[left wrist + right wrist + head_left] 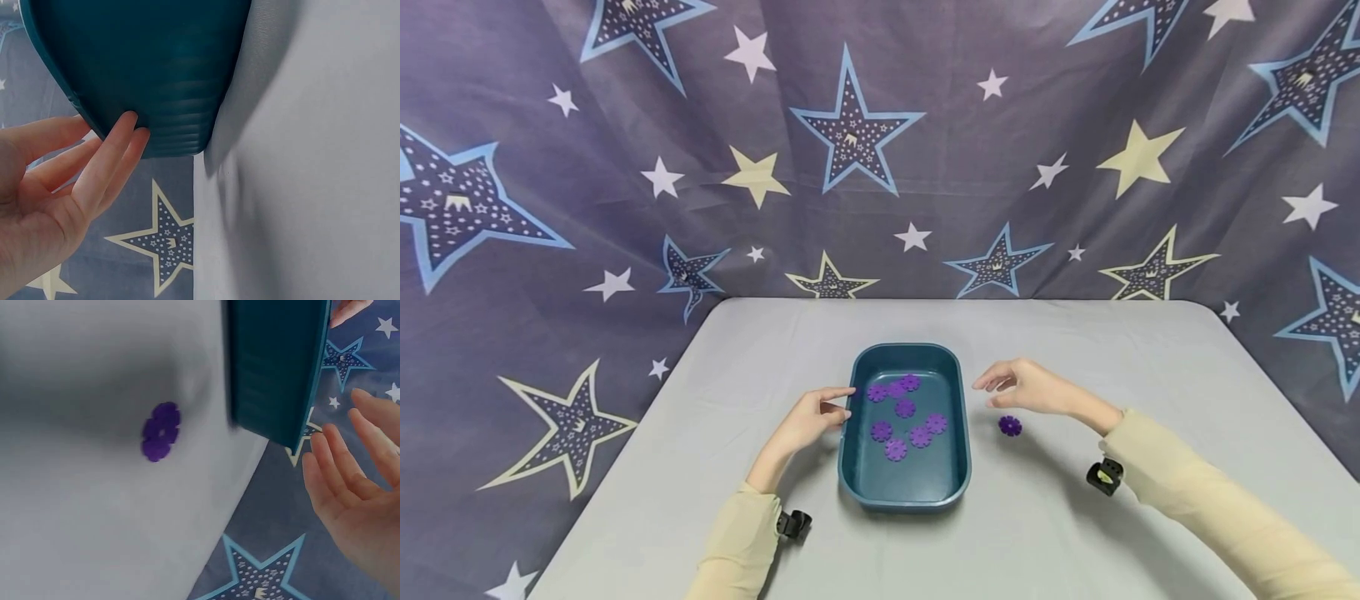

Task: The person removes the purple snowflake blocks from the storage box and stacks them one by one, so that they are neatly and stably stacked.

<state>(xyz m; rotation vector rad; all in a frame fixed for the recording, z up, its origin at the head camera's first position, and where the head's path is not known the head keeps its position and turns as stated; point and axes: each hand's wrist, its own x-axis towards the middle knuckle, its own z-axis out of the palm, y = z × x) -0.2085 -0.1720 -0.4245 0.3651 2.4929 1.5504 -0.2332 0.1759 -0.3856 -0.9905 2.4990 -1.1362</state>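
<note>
Two pale yellow sleeves (733, 546) extend from the near side, at seven and four o'clock, each with a small black device (1105, 476) at the wrist. Ahead of them stands a deep teal tray (902, 490), and I count eight notched purple discs (905, 408) inside it, some close enough to touch. One loose purple disc (1011, 426) lies flat on the table (685, 467), just outside the tray at its three o'clock. Being thin and flat, it could skid if fingertips met it at a slant; a hard press on the rim could tilt the tray and slide its contents about, since the hold there looks light. The left hand (805, 421) is at the tray's nine o'clock, fingers nearly straight, lightly gripping the rim, two fingertips against the outer wall. Slightly farther off, at one o'clock from the loose purple disc, the right hand (1033, 386) hovers with fingers parted and softly bent, holding nothing, touching neither tray nor disc. Behind everything hangs a star-printed, grey-purple curtain (940, 275).
</note>
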